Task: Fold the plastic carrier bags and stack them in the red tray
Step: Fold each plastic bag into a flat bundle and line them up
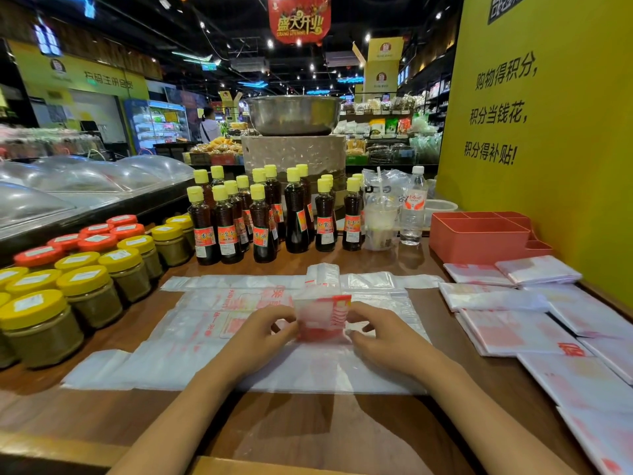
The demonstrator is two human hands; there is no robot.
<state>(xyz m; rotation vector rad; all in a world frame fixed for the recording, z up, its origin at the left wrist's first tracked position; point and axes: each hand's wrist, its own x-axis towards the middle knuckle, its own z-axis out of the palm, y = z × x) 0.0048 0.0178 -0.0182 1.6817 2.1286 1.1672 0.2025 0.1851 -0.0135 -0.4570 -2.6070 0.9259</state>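
Hands first: your left hand [260,332] and right hand [383,332] meet over the middle of the wooden worktop [308,423], each pinching one side of a small folded bag [322,317]. Your fingertips curl round its left and right edges, and the packet stands tilted up between them, white plastic with red print, a loose bit of the same plastic sticking up behind it.

Under your hands lie flat carrier bags [212,337], unfolded, spread from near the front edge back toward the bottles, their handles stretched out to left and right along the far side.

Your red tray [479,236] sits at the back right corner of the worktop, against the yellow wall [548,166]. It has several compartments, and you cannot see any bag inside it from this angle. In front of the tray, along the right edge, folded bags [513,323] lie in overlapping flat rectangles that run down to the near right corner.

Along the back edge you have dark sauce bottles [260,221] with yellow caps standing upright in a cluster. A plastic drink cup [378,224] with a straw and a clear water bottle [412,209] stand between them and the tray. At the left edge, jars [89,289] with yellow and red lids stand in rows.
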